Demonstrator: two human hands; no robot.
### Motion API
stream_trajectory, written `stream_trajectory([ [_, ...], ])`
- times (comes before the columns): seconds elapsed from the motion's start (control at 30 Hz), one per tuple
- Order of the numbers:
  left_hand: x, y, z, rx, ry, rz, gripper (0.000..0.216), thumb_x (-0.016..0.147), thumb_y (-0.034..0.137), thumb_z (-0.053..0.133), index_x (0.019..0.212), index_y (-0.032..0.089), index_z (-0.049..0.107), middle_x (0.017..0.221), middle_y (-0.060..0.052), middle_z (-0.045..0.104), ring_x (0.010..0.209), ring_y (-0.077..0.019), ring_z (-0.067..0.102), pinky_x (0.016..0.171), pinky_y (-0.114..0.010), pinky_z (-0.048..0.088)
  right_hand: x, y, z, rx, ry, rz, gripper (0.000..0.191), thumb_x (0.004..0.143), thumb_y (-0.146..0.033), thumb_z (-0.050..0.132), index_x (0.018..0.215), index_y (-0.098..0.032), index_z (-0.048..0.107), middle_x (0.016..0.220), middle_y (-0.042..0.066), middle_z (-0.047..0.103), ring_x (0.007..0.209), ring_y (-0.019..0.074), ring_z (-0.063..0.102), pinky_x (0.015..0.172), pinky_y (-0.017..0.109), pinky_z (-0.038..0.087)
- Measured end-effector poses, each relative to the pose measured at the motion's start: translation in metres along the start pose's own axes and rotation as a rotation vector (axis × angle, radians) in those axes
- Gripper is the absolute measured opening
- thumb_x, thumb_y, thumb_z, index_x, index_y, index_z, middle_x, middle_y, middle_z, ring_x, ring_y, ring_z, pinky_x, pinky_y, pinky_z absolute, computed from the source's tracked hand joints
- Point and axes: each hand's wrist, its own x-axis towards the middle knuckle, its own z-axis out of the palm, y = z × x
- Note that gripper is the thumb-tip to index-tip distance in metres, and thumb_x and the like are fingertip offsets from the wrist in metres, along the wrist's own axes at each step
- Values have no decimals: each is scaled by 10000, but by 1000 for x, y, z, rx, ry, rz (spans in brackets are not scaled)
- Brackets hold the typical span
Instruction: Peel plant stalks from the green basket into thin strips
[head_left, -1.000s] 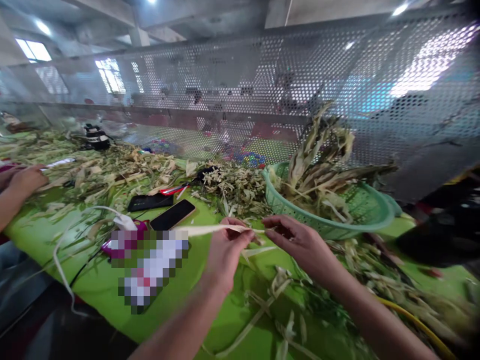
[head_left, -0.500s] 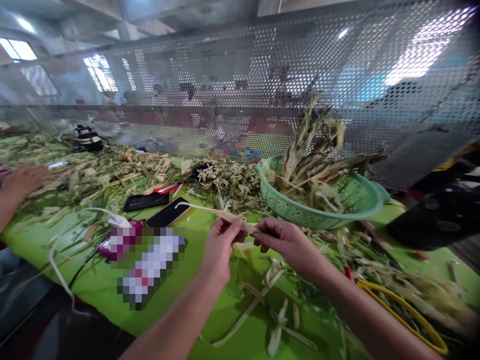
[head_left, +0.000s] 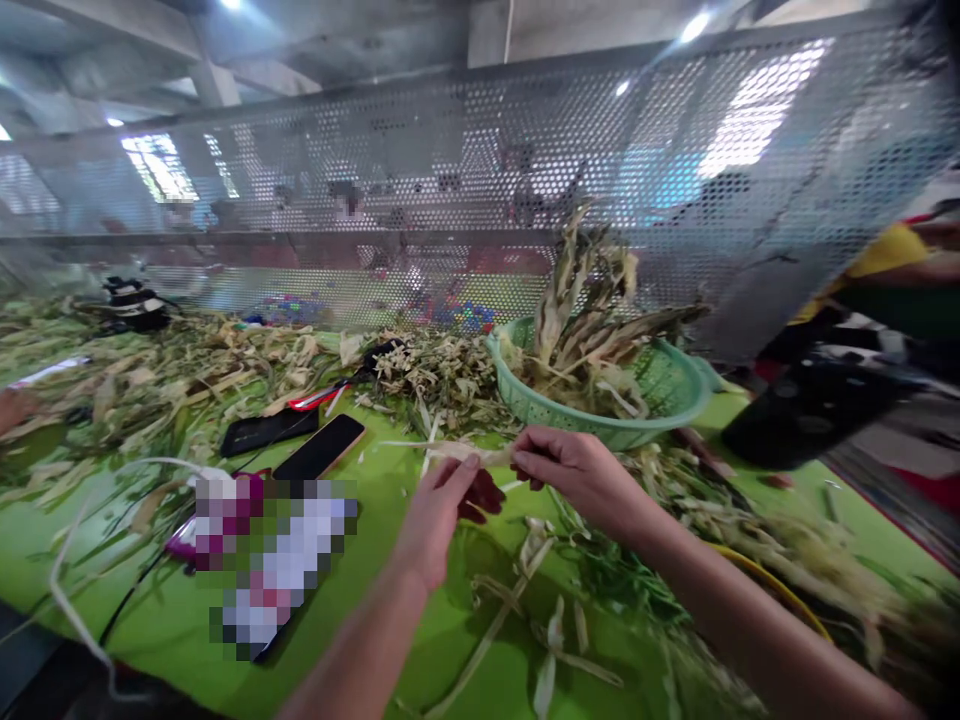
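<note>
My right hand pinches one end of a pale, thin plant strip that points left over the green table. My left hand is just below the strip, fingers curled and slightly apart, thumb near the strip; whether it still grips it is unclear. Peeled husk pieces lie on the table under both hands. A green plastic basket heaped with dry leafy stalks stands right behind my right hand.
Two phones and a white cable lie left of my hands. Husk litter covers the far table. A perforated metal screen runs behind. A yellow ring lies right, and another person's dark sleeve.
The strip has been drawn through my fingers, so less sticks out left. My left hand dropped below it and loosened. The view swung left; the neighbour's hand at far left has almost left the frame.
</note>
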Motion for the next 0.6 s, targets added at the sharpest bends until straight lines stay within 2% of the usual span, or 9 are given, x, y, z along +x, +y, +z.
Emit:
stream_trajectory([
  [0.1, -10, 3, 6, 159, -212, -4, 459, 850, 566, 510, 738, 139, 637, 679, -67, 665, 622, -146, 611, 601, -259, 439, -4, -11, -11, -249, 64, -43, 191, 834, -298, 519, 695, -202, 607, 616, -21, 578, 564, 124, 485, 545, 231, 320],
  [0.17, -16, 7, 8, 225, -249, 70, 396, 845, 530, 544, 748, 155, 626, 695, -49, 652, 654, -148, 605, 642, -267, 457, -11, -14, -14, -324, 62, -50, 185, 826, -267, 515, 672, -200, 593, 627, -16, 582, 573, 123, 490, 555, 232, 313],
  [0.3, -23, 12, 10, 324, -115, 207, 290, 846, 466, 577, 819, 180, 613, 757, -22, 625, 731, -140, 569, 684, -247, 438, -41, -8, -1, -315, 36, 16, 207, 844, -233, 496, 649, -200, 553, 610, -21, 555, 557, 121, 477, 546, 231, 303],
  [0.4, -25, 6, 13, 378, -26, 235, 272, 857, 453, 564, 844, 186, 614, 778, -22, 605, 751, -146, 545, 667, -240, 414, -62, 3, 25, -216, 56, 99, 182, 865, -220, 486, 705, -196, 570, 640, -17, 573, 579, 127, 496, 555, 230, 328],
  [0.47, -25, -2, 17, 420, -20, 237, 259, 880, 437, 533, 859, 191, 611, 775, -22, 597, 739, -149, 538, 661, -246, 411, -71, 12, 44, -134, 56, 130, 180, 882, -234, 479, 738, -188, 578, 673, -4, 592, 590, 131, 509, 555, 230, 352],
  [0.6, -25, -20, 22, 562, -37, 321, 200, 896, 376, 517, 866, 206, 618, 806, -37, 618, 755, -164, 556, 686, -269, 425, -76, 22, 63, -65, 22, 15, 201, 910, -267, 462, 779, -191, 594, 706, 17, 603, 624, 142, 532, 597, 241, 400],
])
